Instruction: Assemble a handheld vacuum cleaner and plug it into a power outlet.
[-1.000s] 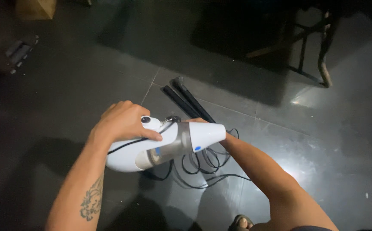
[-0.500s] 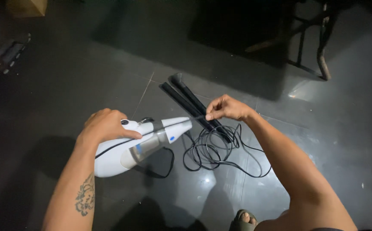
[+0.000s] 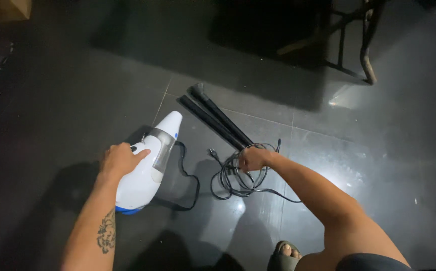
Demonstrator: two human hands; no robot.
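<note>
left hand [image 3: 120, 159]: I'm gripping the vacuum [image 3: 148, 168] from above, fingers wrapped over its handle, index finger lying along the top near the dark button.
vacuum: white handheld body with a blue trim at the rear end and a clear grey section behind the nozzle. It's sitting low over the floor [image 3: 77, 100], nozzle pointing up and away from me, rear end near my forearm. Can't tell if it's resting on the tile or just above it.
right hand [image 3: 252, 159]: I'm closing it around the cord [image 3: 238, 178], fist clenched on the top of the coil.
cord: black, bunched in loose loops on the floor right under my right hand. One strand is trailing off to the right, another is curving left to the vacuum's underside. The plug end is lying just left of the coil.
tubes [image 3: 215, 116]: two long black attachments lying side by side on the floor, running diagonally from upper left down to my right hand, near ends touching or just beside the coil.
floor: dark glossy tiles, glare spots to the right.
stool [image 3: 353, 45]: dark legs at top right, well apart from me.
foot [image 3: 284, 253]: mine, in a sandal at the bottom edge.
</note>
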